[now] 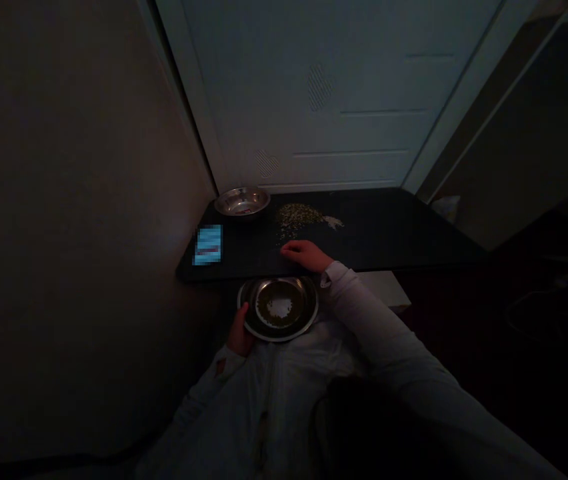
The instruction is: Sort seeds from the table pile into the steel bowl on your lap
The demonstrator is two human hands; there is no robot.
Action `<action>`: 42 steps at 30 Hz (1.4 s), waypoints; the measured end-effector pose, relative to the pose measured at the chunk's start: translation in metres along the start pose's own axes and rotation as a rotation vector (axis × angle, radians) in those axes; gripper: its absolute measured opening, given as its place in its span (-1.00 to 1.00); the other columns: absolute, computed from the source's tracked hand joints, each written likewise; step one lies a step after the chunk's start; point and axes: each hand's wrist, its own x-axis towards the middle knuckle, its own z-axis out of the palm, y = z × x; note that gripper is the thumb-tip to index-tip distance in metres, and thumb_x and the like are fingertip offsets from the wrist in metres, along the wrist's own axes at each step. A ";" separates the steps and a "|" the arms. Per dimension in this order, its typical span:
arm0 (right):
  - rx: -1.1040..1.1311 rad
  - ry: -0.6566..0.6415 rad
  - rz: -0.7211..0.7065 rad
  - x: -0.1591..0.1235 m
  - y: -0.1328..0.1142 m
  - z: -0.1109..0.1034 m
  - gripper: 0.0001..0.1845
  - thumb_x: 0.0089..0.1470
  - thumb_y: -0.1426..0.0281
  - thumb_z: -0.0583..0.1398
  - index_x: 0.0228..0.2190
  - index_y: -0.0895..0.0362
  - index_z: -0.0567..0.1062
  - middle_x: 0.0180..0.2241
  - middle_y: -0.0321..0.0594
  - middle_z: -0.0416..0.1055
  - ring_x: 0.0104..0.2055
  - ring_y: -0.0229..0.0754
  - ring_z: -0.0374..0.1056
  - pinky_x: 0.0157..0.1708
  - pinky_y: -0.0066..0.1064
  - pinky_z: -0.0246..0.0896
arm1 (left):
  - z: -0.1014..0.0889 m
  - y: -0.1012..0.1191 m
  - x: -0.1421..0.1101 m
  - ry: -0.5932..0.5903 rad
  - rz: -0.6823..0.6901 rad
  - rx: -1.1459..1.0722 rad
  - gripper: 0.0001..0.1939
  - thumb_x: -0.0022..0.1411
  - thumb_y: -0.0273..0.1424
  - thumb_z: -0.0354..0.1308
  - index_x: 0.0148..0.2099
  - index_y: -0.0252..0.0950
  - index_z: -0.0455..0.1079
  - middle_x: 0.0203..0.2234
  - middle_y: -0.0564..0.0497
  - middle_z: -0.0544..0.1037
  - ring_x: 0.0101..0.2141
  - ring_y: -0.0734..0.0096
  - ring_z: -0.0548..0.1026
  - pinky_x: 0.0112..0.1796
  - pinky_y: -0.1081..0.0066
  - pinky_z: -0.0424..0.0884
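My left hand grips the left rim of a shiny metal bowl, thumb over the edge, at my lap just below the table's front edge. Small greenish grains lie in a ring on its bottom, around a bright bare patch. Over the front of the dark table my right hand is closed, its fingers curled together. Whether it holds anything is too dark to tell. Just beyond it spreads a pile of mixed greenish and pale grains, with a small pale heap at its right.
A second metal bowl stands at the back left of the dark table. Near the left edge lies a lit, blurred bluish rectangle. A white door rises behind the table, and a wall closes the left side.
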 end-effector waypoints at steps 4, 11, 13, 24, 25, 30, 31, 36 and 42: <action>0.135 -0.052 0.015 -0.004 -0.004 -0.003 -0.75 -0.16 0.28 0.07 -0.48 0.19 0.42 -0.45 -0.31 0.36 -0.37 -0.33 0.22 -0.29 -0.48 0.07 | 0.001 0.001 -0.001 0.008 0.001 0.000 -0.59 -0.06 -0.28 0.08 -0.08 -0.13 0.25 -0.22 0.05 0.47 -0.04 0.28 0.25 -0.04 0.26 0.13; 0.341 0.671 0.225 -0.002 0.010 -0.014 -0.68 -0.16 0.21 0.01 -0.43 0.20 0.34 -0.52 -0.28 0.30 -0.54 -0.38 0.16 -0.54 -0.53 0.05 | 0.002 0.000 0.000 0.031 -0.056 0.009 -0.64 -0.04 -0.23 0.04 -0.14 -0.17 0.31 -0.29 0.02 0.50 -0.06 0.23 0.28 -0.04 0.24 0.14; 0.374 0.761 0.277 -0.003 0.013 -0.016 -0.67 -0.15 0.21 0.00 -0.42 0.20 0.31 -0.56 -0.30 0.28 -0.59 -0.40 0.13 -0.58 -0.54 0.04 | 0.002 -0.001 0.001 0.041 -0.057 0.013 -0.64 -0.05 -0.23 0.04 -0.15 -0.18 0.32 -0.29 0.01 0.50 -0.06 0.22 0.27 -0.03 0.23 0.13; -0.163 0.350 0.206 -0.006 -0.009 0.010 -0.81 -0.13 0.29 0.03 -0.50 0.15 0.34 -0.63 -0.34 0.32 -0.57 -0.35 0.21 -0.53 -0.52 0.01 | -0.013 -0.002 -0.005 0.099 0.117 0.124 -0.62 -0.35 -0.61 0.21 -0.37 -0.17 0.35 -0.14 0.09 0.41 0.10 0.27 -0.05 0.06 0.34 -0.12; -0.193 0.353 0.214 -0.005 -0.010 0.011 -0.81 -0.13 0.29 0.03 -0.51 0.15 0.34 -0.62 -0.33 0.33 -0.56 -0.34 0.22 -0.53 -0.52 0.01 | -0.014 -0.002 -0.005 0.096 0.129 0.141 -0.61 -0.35 -0.60 0.21 -0.36 -0.18 0.35 -0.14 0.08 0.41 0.09 0.25 -0.04 0.06 0.32 -0.12; -0.236 0.382 0.257 -0.010 -0.009 0.006 -0.80 -0.12 0.30 0.02 -0.50 0.15 0.36 -0.59 -0.31 0.34 -0.55 -0.34 0.22 -0.53 -0.52 0.01 | -0.014 -0.004 -0.001 0.076 0.112 0.151 -0.64 -0.21 -0.46 0.17 -0.24 -0.19 0.34 -0.17 0.02 0.43 0.06 0.23 0.05 0.04 0.26 -0.06; -0.225 0.390 0.258 -0.012 -0.008 0.003 -0.80 -0.12 0.30 0.02 -0.50 0.15 0.36 -0.59 -0.31 0.34 -0.55 -0.34 0.22 -0.53 -0.52 0.02 | -0.014 -0.004 0.000 0.072 0.097 0.137 -0.64 -0.17 -0.42 0.15 -0.21 -0.19 0.33 -0.18 0.01 0.44 0.05 0.23 0.08 0.03 0.26 -0.03; -0.125 0.471 0.276 -0.026 0.004 -0.023 -0.75 -0.13 0.25 0.01 -0.48 0.17 0.36 -0.64 -0.33 0.31 -0.56 -0.33 0.22 -0.52 -0.52 0.04 | -0.011 -0.003 0.002 0.049 0.033 0.048 -0.65 -0.10 -0.35 0.11 -0.17 -0.19 0.32 -0.20 0.02 0.46 0.00 0.25 0.18 -0.01 0.28 0.06; -0.151 0.536 0.296 -0.034 0.027 -0.049 -0.73 -0.16 0.26 0.03 -0.47 0.19 0.38 -0.61 -0.30 0.32 -0.54 -0.32 0.21 -0.51 -0.50 0.06 | -0.009 -0.004 0.001 0.022 0.009 -0.056 -0.68 -0.08 -0.37 0.10 -0.18 -0.18 0.33 -0.25 0.04 0.48 -0.01 0.27 0.21 -0.01 0.30 0.07</action>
